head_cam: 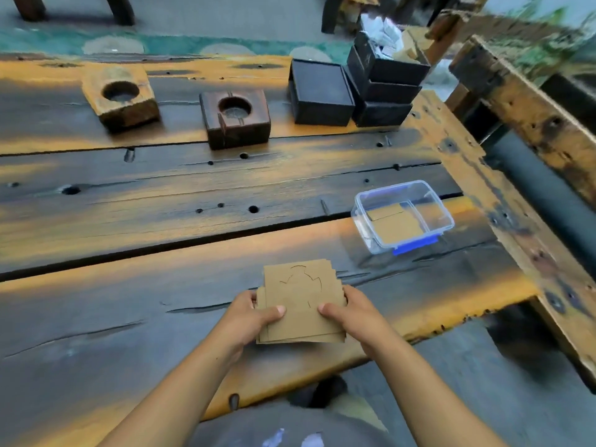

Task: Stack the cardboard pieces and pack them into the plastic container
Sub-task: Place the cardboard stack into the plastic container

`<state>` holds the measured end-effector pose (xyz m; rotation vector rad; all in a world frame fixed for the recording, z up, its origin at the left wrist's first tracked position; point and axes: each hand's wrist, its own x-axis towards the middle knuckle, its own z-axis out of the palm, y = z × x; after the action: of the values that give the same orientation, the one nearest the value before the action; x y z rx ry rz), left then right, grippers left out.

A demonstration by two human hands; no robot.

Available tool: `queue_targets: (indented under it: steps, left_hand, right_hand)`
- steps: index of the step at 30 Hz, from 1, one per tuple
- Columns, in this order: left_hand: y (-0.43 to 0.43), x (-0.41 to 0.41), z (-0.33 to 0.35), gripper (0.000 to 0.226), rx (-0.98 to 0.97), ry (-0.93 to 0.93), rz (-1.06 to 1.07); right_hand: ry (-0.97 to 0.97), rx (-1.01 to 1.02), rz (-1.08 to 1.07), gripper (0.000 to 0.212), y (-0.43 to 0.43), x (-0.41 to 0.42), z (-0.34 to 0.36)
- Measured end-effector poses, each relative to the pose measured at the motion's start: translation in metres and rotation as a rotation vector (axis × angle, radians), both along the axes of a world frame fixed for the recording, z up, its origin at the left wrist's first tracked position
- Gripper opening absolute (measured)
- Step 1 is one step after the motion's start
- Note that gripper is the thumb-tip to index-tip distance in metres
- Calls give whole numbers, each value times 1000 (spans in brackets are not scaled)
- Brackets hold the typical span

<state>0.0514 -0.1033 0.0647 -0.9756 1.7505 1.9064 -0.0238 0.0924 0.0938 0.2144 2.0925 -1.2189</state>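
A stack of several brown cardboard pieces [301,293] rests near the front edge of the wooden table [161,246]; the top piece has a curved cut in it. My left hand [254,314] grips the stack's left side, thumb on top. My right hand [350,309] grips its right side the same way. The clear plastic container [446,217] with blue clips stands to the far right of the stack, open, with cardboard pieces [395,225] lying flat inside.
Two wooden blocks with round holes, a light one [121,96] and a dark one [235,119], stand at the back. Black boxes [322,93] and a tilted pile of black boxes [383,82] sit at the back right. The table's right edge is beside a wooden bench [532,101].
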Motion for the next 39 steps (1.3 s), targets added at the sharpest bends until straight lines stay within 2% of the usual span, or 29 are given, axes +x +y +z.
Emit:
queue_targets:
  steps: [6,15,22,31,35,39]
  left_hand:
    - [43,-21,9,50,-86,-16,-89]
    - [175,-67,22,46,-69,-11,9]
    - [258,-92,37,41,-81,-3,75]
    - [252,-113,38,42,-71,-5,167]
    - [236,-137,28,43,-21,8,156]
    - [225,-166,13,43,32,24,178]
  right_hand:
    - [56,3,2,29,51,-7,1]
    - [95,-13,10,38,183,-61,-7]
    - [67,-116,-37,27,262,-91,-11]
    - [47,-192,25,29,252,-130,-3]
    - [59,-128,68,35,238,-154,3]
    - [80,-63,111,30,227,-185,4]
